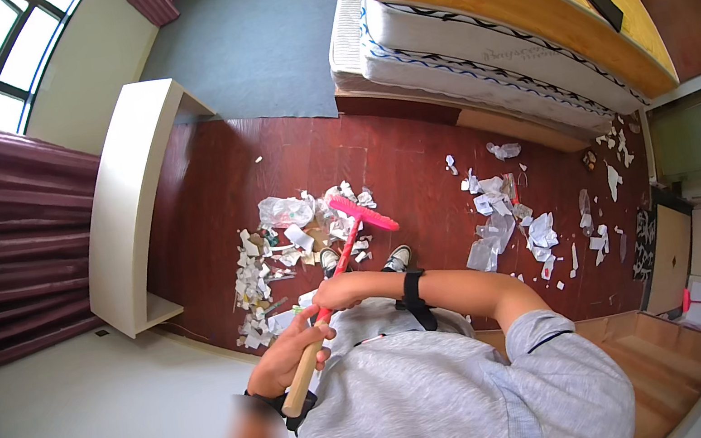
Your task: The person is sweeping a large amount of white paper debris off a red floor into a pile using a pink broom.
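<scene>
Both my hands grip a broom (345,251) with a red and bare-wood handle and a pink bristle head, which is at the right edge of a litter pile. My right hand (337,292) closes around the red part of the handle. Lower down, my left hand (290,356) holds it near the wooden end, with some fingers partly extended. Scraps of white paper (252,283) and a clear plastic bag (287,211) lie on the dark red wood floor ahead of my shoes. A second scatter of paper and plastic (497,233) lies to the right.
A white cabinet (124,179) stands at the left beside purple curtains (16,237). Stacked mattresses (474,41), the top one yellow, are ahead at the right. A brown wooden box-like piece (661,355) sits behind at the right. More litter (615,180) lies by the far right wall.
</scene>
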{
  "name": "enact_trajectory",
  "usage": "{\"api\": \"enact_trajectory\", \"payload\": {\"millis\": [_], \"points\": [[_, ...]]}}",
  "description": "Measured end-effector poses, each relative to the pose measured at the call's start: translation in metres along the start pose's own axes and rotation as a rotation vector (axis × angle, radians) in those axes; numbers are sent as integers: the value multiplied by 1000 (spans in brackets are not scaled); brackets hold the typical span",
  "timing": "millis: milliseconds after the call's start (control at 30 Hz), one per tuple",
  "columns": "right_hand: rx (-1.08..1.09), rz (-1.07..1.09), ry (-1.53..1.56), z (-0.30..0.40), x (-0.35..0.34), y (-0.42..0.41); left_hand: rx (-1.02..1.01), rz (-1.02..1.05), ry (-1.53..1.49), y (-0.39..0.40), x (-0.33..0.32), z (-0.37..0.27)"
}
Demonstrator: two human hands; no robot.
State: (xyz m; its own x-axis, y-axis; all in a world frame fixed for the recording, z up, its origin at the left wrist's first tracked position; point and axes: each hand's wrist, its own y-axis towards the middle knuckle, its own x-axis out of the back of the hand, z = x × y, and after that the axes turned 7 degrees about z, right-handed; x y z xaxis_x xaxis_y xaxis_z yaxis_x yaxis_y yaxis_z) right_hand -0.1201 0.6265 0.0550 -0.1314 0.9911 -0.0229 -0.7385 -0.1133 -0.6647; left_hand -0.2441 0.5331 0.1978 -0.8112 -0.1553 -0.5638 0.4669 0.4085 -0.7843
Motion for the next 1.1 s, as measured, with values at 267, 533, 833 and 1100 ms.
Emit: {"api": "enact_trajectory", "payload": {"millis": [267, 533, 833, 1100], "points": [[3, 1, -326, 32, 11, 20, 24, -5, -126, -3, 53, -17], [-398, -93, 331, 3, 16, 26, 178, 208, 10, 40, 89, -45], [-430, -90, 381, -13, 24, 29, 210, 387, -85, 62, 102, -58], [-200, -348, 135, 10, 48, 2, 87, 545, 69, 60, 96, -91]]}}
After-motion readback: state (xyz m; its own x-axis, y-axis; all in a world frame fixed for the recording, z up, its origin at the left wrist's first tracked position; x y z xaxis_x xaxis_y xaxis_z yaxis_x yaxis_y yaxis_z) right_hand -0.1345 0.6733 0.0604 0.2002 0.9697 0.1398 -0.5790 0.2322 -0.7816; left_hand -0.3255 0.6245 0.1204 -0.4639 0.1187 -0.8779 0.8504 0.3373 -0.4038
